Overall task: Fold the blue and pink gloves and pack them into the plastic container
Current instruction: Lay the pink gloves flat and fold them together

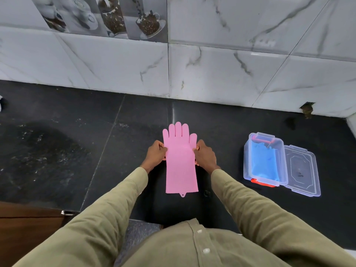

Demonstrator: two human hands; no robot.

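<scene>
Pink glove (pixel 181 160) flat on dark counter (pixel 77 141), both hands pinching its edges: left hand (pixel 155 154), right hand (pixel 205 156). Blue glove (pixel 264 162) already in plastic container (pixel 247 151), lid (pixel 302 170) beside. Risk: springy rubber unfolds, won't fit above blue one.

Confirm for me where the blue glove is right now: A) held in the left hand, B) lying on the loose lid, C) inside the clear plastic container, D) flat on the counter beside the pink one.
C: the blue glove lies inside the open plastic container, to the right of the pink glove, which both hands grip by its side edges; the lid holds no glove.
</scene>
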